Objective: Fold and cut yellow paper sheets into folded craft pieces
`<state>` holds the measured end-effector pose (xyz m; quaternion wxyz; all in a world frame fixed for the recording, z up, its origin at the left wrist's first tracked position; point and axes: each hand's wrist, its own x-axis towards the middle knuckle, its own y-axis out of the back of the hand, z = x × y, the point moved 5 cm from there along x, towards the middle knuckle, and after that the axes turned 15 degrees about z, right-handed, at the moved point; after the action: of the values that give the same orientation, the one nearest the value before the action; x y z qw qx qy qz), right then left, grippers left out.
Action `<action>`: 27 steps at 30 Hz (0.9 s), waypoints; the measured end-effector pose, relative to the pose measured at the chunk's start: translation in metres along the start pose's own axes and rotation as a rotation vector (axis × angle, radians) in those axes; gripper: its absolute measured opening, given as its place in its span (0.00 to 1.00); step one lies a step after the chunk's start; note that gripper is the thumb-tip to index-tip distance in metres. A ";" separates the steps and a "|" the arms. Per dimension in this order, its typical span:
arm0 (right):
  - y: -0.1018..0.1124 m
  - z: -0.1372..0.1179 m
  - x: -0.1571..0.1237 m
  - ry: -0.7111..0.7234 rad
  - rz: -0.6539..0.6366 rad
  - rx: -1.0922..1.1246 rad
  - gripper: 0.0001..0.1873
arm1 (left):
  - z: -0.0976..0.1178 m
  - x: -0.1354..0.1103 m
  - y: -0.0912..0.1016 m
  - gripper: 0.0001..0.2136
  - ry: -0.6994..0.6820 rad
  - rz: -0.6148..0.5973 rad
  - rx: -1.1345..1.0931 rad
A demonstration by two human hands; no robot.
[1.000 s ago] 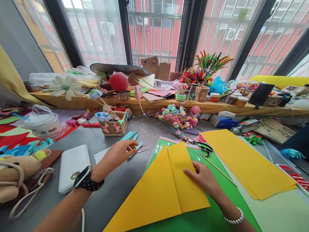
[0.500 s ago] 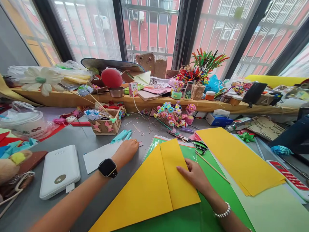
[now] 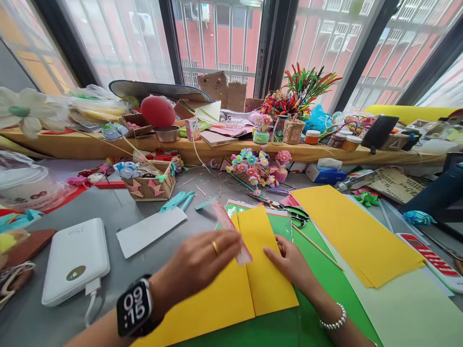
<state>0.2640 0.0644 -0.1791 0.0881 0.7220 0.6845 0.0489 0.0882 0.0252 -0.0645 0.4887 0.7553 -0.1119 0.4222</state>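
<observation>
My left hand (image 3: 202,258), with a ring and a black watch at the wrist, is closed around a slim pink, partly see-through strip (image 3: 224,219). Motion blurs the strip, so its kind is unclear. Beneath that hand lies a large folded sheet of yellow paper (image 3: 271,279), its flap edge running down the middle. My right hand (image 3: 292,262) pinches the sheet's right edge, thumb on top and fingers curled at the side. Under the paper is a green sheet pack (image 3: 321,303) in a clear sleeve.
More yellow paper (image 3: 340,226) lies at the right beside a thin stick (image 3: 320,248) and scissors (image 3: 298,217). To the left are a white power bank (image 3: 77,260), a white paper strip (image 3: 152,231) and a cardboard box (image 3: 150,188). Crochet flowers (image 3: 253,166) stand behind.
My left hand has come from the grey tabletop toward me and right, over the yellow paper, carrying the pink strip. My right hand keeps its hold. The view has shifted slightly.
</observation>
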 end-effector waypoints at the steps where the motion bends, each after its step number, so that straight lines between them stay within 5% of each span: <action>1: 0.000 0.000 0.000 0.002 -0.001 0.003 0.18 | 0.012 -0.005 -0.005 0.12 -0.021 -0.020 -0.058; 4: -0.001 -0.002 -0.002 -0.007 -0.005 0.002 0.18 | 0.036 -0.025 -0.026 0.13 0.017 -0.198 -0.193; 8: -0.003 -0.002 -0.004 -0.041 -0.030 0.036 0.17 | 0.039 -0.050 -0.041 0.15 0.252 -0.474 -0.424; 13: -0.002 -0.002 -0.004 -0.040 -0.029 0.030 0.17 | 0.014 -0.068 -0.049 0.27 0.594 -0.508 -0.216; 17: 0.000 -0.002 -0.004 -0.071 -0.025 0.051 0.16 | 0.014 -0.074 -0.066 0.37 0.544 -0.513 -0.147; 27: 0.001 0.002 -0.001 -0.095 -0.002 0.035 0.18 | 0.017 -0.074 -0.074 0.35 0.532 -0.588 -0.125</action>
<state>0.2654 0.0632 -0.1812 0.1081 0.7244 0.6809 0.0024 0.0945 0.0300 -0.1699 0.6455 0.5884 0.2138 0.4376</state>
